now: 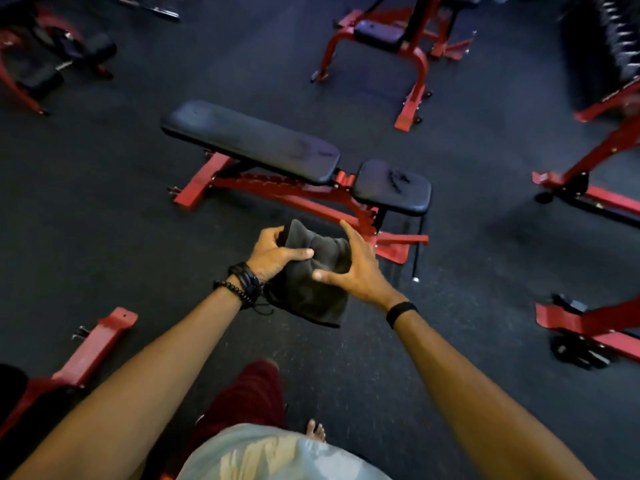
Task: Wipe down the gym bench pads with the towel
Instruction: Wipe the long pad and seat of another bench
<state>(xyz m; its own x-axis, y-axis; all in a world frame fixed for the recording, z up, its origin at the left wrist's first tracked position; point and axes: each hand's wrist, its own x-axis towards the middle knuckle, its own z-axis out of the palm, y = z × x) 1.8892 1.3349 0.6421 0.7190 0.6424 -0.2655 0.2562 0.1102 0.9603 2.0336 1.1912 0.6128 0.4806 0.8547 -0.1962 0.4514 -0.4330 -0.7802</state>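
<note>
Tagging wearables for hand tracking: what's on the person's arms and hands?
Both forearms bare, no sleeves or gloves. Left wrist: a stack of dark bracelets, one of round black beads, others like black cord with loose ends. Right wrist: one plain black band.

Dark rubber floor (138, 220); red-framed bench (294, 192) standing on it.
</note>
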